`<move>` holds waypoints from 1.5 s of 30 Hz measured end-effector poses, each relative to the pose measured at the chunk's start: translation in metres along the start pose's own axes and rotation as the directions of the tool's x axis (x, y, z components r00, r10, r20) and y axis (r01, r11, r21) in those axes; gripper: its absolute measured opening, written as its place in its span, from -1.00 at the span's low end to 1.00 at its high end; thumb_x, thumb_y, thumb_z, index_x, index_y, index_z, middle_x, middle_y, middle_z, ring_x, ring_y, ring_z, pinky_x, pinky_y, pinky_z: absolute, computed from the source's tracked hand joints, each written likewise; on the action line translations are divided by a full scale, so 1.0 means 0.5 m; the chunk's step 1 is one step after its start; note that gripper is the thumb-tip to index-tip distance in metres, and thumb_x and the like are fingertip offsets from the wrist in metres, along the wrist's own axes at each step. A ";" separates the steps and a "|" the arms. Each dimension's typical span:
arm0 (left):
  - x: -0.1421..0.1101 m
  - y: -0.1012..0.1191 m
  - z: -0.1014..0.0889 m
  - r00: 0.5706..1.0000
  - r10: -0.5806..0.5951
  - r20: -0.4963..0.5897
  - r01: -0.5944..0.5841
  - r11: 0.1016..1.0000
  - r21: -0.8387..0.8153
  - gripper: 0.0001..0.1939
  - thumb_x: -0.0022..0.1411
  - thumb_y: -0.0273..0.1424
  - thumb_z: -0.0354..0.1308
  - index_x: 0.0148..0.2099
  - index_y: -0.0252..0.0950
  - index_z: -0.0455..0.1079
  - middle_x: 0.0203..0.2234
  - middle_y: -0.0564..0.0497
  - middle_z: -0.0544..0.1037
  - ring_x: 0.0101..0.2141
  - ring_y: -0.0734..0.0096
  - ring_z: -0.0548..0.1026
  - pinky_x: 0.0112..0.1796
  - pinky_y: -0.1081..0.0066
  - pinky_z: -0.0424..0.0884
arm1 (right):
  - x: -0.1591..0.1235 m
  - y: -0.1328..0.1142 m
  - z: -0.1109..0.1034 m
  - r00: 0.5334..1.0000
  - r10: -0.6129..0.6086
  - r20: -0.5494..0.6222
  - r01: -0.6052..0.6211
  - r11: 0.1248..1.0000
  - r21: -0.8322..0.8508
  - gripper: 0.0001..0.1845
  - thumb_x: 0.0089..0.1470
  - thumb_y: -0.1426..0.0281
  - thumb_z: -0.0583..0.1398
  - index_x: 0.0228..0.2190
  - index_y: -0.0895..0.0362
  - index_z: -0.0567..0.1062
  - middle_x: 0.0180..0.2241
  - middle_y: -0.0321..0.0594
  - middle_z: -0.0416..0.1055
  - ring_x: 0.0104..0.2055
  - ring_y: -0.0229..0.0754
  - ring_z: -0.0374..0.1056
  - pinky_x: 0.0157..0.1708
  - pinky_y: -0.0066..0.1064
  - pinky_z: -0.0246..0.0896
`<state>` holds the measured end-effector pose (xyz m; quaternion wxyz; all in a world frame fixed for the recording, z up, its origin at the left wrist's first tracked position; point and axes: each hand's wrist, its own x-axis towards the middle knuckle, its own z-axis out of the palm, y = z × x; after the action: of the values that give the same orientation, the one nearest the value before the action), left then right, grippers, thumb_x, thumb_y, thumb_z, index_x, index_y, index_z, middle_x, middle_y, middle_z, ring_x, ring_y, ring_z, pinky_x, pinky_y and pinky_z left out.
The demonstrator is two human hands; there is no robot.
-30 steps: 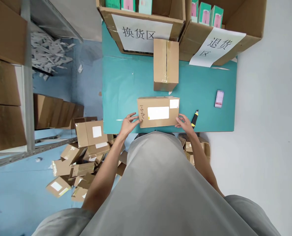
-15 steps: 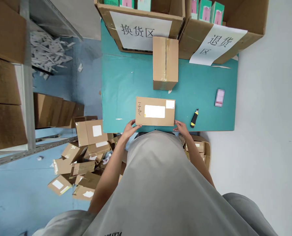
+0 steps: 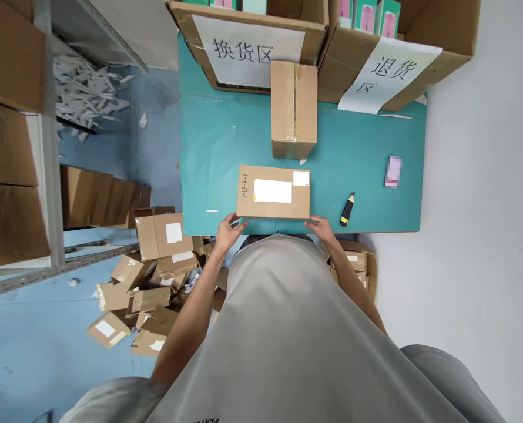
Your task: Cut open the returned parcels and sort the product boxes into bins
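Flat box (image 3: 273,207) is lying on the green counter (image 3: 220,141), label side up, between the hands and a taller taped box (image 3: 294,106). Its long axis is running left to right, roughly parallel to the near edge of the counter; handwriting is showing at the left end.

Left hand (image 3: 228,233) is resting by the near left corner, thumb and forefinger parted in a modest gap. Right hand (image 3: 323,228) is waiting by the near right corner, fingers parted narrowly. Neither is gripping anything; light contact at the corners, cannot tell. From both hands the flat box is lying forward and inward, neither hand clearly nearer.

Cutter (image 3: 347,210) is lying apart, beyond the right hand and to its right. Two open cartons (image 3: 248,26) (image 3: 394,64) are standing at the far side, paper signs hanging on their fronts.
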<state>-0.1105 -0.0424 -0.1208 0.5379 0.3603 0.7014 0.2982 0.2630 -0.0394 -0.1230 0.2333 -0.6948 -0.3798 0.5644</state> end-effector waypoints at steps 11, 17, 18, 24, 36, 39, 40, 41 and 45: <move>-0.005 0.095 -0.027 0.941 0.317 -0.118 -0.312 0.948 0.056 -0.50 0.32 -0.01 0.38 0.09 -0.28 0.73 -0.02 -0.13 0.74 0.02 0.08 0.72 0.17 0.09 0.66 | -0.011 -0.102 -0.048 0.945 -0.271 -0.182 0.269 0.962 -0.039 -0.37 0.18 -0.11 0.40 0.02 0.11 0.81 0.06 -0.05 0.70 -0.23 -0.06 0.61 -0.05 -0.10 0.66; 0.003 0.072 -0.001 0.957 0.271 -0.103 -0.269 0.962 0.032 -0.46 0.31 -0.07 0.35 0.18 -0.30 0.69 0.05 -0.17 0.69 0.06 0.06 0.69 0.13 0.11 0.68 | 0.001 -0.082 -0.034 0.962 -0.209 -0.175 0.193 0.976 -0.103 -0.29 0.22 -0.16 0.33 0.06 0.14 0.80 -0.02 -0.05 0.74 -0.27 -0.04 0.62 -0.15 -0.16 0.66; 0.007 0.068 0.001 0.958 0.270 -0.097 -0.267 0.963 0.035 -0.45 0.33 -0.09 0.32 0.22 -0.29 0.67 0.10 -0.18 0.68 0.11 0.05 0.68 0.14 0.12 0.67 | 0.004 -0.077 -0.032 0.959 -0.221 -0.177 0.203 0.973 -0.111 -0.28 0.25 -0.16 0.30 0.09 0.14 0.78 0.00 -0.05 0.74 -0.26 -0.04 0.63 -0.15 -0.17 0.66; 0.031 0.043 -0.001 0.973 0.221 -0.063 -0.219 0.975 0.045 -0.51 0.34 -0.30 0.19 0.24 -0.27 0.65 0.25 -0.20 0.65 0.31 -0.04 0.56 0.30 0.03 0.55 | 0.031 -0.041 -0.037 0.969 -0.178 -0.172 0.161 0.981 -0.107 -0.29 0.29 -0.09 0.22 0.19 0.13 0.72 0.02 0.03 0.73 -0.24 0.02 0.65 -0.19 -0.14 0.64; 0.032 -0.029 0.062 1.000 -0.025 -0.017 0.026 0.995 0.100 -0.26 -0.02 -0.43 0.33 0.28 -0.25 0.56 0.06 -0.17 0.72 0.14 -0.11 0.63 0.29 -0.06 0.50 | 0.044 0.025 0.027 0.997 -0.074 0.005 0.074 0.997 0.031 -0.16 -0.08 0.12 0.51 0.23 0.11 0.62 0.10 -0.04 0.71 0.09 0.11 0.63 0.19 0.00 0.58; 0.030 -0.025 0.072 0.999 -0.022 -0.046 0.027 0.996 0.091 -0.47 0.05 -0.42 0.32 0.12 -0.26 0.62 0.02 -0.17 0.71 0.12 -0.10 0.63 0.29 -0.04 0.49 | 0.043 0.027 0.047 0.995 -0.096 -0.021 0.096 0.995 0.024 -0.21 -0.08 0.08 0.54 0.17 0.07 0.65 0.08 -0.06 0.73 0.19 0.17 0.60 0.30 0.08 0.49; 0.030 -0.024 0.073 0.998 -0.019 -0.057 0.024 0.996 0.088 -0.53 0.06 -0.41 0.32 0.07 -0.27 0.63 0.05 -0.19 0.70 0.13 -0.10 0.62 0.29 -0.03 0.49 | 0.042 0.027 0.049 0.994 -0.100 -0.031 0.101 0.995 0.019 -0.22 -0.09 0.06 0.55 0.15 0.07 0.66 0.08 -0.06 0.73 0.21 0.19 0.58 0.33 0.10 0.46; 0.029 -0.022 0.073 0.998 -0.015 -0.068 0.020 0.996 0.084 -0.58 0.08 -0.39 0.32 0.04 -0.28 0.63 0.09 -0.21 0.68 0.16 -0.10 0.60 0.29 -0.02 0.50 | 0.042 0.026 0.049 0.994 -0.105 -0.040 0.105 0.994 0.013 -0.23 -0.09 0.04 0.55 0.12 0.07 0.67 0.07 -0.05 0.73 0.22 0.21 0.57 0.35 0.11 0.43; 0.024 -0.009 0.066 0.996 -0.002 -0.087 0.007 0.998 0.057 -0.60 0.12 -0.35 0.33 0.03 -0.28 0.63 0.23 -0.22 0.58 0.22 -0.02 0.55 0.21 0.07 0.58 | 0.037 0.018 0.038 0.991 -0.114 -0.073 0.114 0.993 -0.016 -0.33 -0.11 -0.06 0.54 -0.06 0.07 0.72 0.05 0.00 0.73 0.24 0.26 0.54 0.36 0.13 0.40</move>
<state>-0.0812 -0.0339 -0.1389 0.4971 0.3606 0.7331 0.2922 0.2483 -0.0323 -0.1457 0.2749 -0.6937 -0.4133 0.5219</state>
